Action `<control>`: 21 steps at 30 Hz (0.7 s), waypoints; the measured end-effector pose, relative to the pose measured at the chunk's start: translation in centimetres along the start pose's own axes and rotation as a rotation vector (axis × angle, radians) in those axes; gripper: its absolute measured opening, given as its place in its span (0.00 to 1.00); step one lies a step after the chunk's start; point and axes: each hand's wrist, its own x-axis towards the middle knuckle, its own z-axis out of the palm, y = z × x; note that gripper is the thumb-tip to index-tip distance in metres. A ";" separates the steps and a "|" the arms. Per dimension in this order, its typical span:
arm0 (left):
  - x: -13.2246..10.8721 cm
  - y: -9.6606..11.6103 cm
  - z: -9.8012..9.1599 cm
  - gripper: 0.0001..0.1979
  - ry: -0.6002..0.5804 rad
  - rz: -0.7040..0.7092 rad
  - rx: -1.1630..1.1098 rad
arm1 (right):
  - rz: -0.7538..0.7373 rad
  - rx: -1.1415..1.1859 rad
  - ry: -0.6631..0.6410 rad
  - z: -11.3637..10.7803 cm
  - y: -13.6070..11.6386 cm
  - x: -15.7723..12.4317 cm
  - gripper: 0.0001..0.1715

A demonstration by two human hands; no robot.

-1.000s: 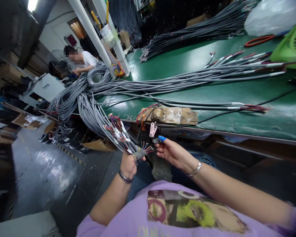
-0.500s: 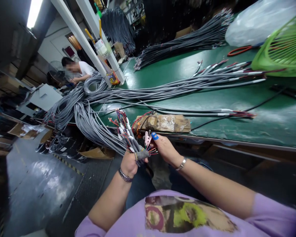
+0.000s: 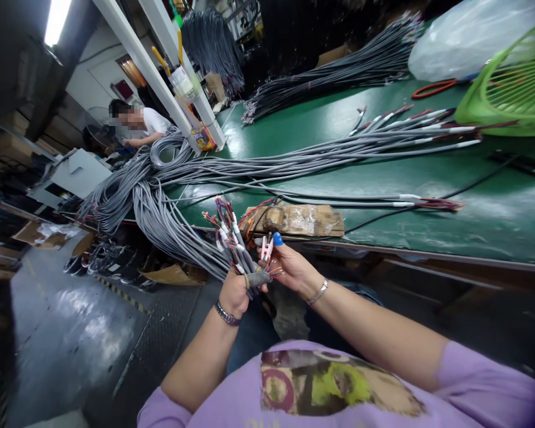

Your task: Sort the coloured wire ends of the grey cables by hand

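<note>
My left hand is wrapped round a bundle of grey cables, whose white-sleeved ends with coloured wires stick up above it. A grey cable end with thin fanned-out wires lies across the top of that hand. Close on its right is my right hand, fingers closed at the thin wires; what exactly they pinch is too small to tell. Blue covering shows on a fingertip of this hand. A pink clip stands between the hands, in front of a taped wooden block at the table edge.
Long grey cables stretch over the green table. Behind them lie a dark cable bundle, orange-handled tool, green basket and plastic bag. A white post rises at the left; beyond it sits a person.
My right hand has moved slightly left and closer to the thin wires at the cable end. My left hand still holds the bundle in nearly the same place.
</note>
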 end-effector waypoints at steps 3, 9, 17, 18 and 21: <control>0.0 -0.1 0.0 0.11 0.001 -0.019 -0.009 | -0.014 0.051 0.044 0.3 0.0 0.0 0.24; 0.0 0.0 -0.1 0.09 0.003 -0.017 -0.021 | -0.022 0.070 0.037 0.2 0.1 0.0 0.23; 0.4 -0.1 -0.2 0.10 -0.012 -0.029 -0.009 | -0.054 0.016 -0.041 -0.1 0.4 0.2 0.27; 0.4 0.0 -0.1 0.11 -0.006 -0.033 -0.006 | -0.056 0.027 -0.050 -0.2 0.5 0.2 0.27; 0.2 0.1 0.1 0.12 0.023 -0.044 -0.009 | -0.047 0.074 -0.045 -0.4 0.5 0.2 0.26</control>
